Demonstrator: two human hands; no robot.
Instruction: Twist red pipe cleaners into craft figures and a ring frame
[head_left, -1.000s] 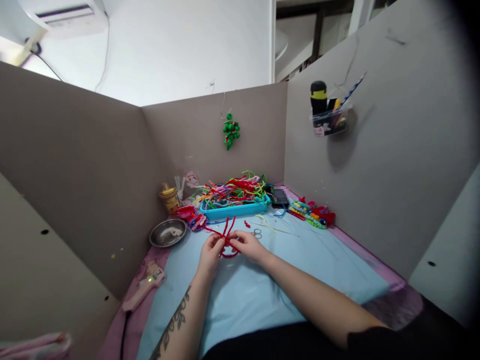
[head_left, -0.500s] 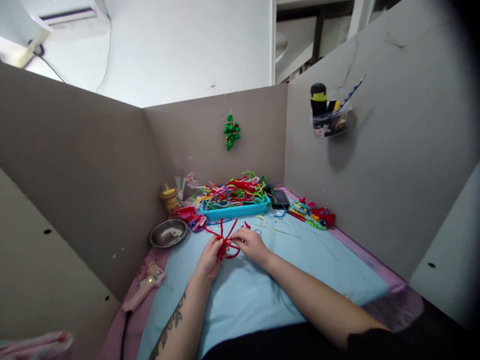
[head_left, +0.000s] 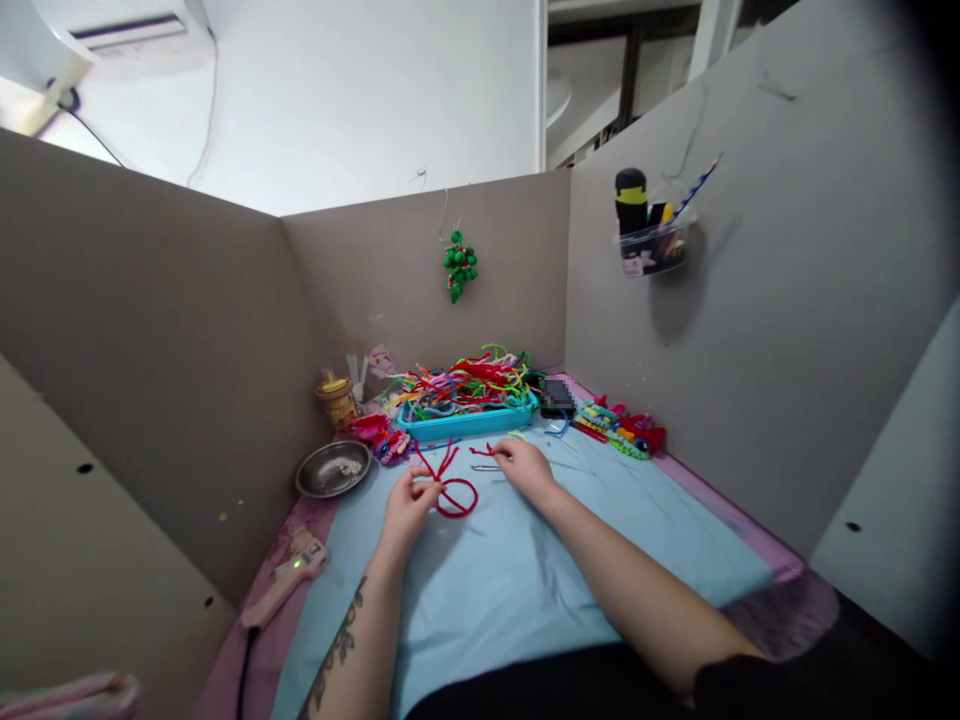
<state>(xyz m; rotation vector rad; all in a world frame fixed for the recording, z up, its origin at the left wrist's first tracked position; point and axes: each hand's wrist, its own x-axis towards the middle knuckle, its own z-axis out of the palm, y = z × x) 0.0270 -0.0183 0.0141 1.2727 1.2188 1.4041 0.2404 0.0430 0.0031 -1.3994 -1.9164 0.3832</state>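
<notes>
Pinched between the thumb and fingers of my left hand [head_left: 409,505] is a red pipe cleaner piece [head_left: 459,514], with a round loop on its right side and several loose ends sticking up. My right hand [head_left: 523,468] is apart from it, further right and a little further away. Its fingertips close on a small twisted red pipe cleaner piece [head_left: 482,451]. Just below those fingertips lie scissors [head_left: 485,468], blades pointing left, their handles hidden by the hand. A blue cloth [head_left: 510,560] lies under both hands.
Behind my hands stands a blue tray [head_left: 465,428] heaped with coloured pipe cleaners. A metal bowl [head_left: 330,488] with small white bits and a pink glue gun [head_left: 289,585] are on the left. Colourful finished pieces [head_left: 622,428] and a phone [head_left: 556,398] lie right. Grey panels enclose the table.
My right hand has let go of the looped red piece and moved right to the small red piece. My left hand has shifted slightly left, still holding the loop, which now shows clearly.
</notes>
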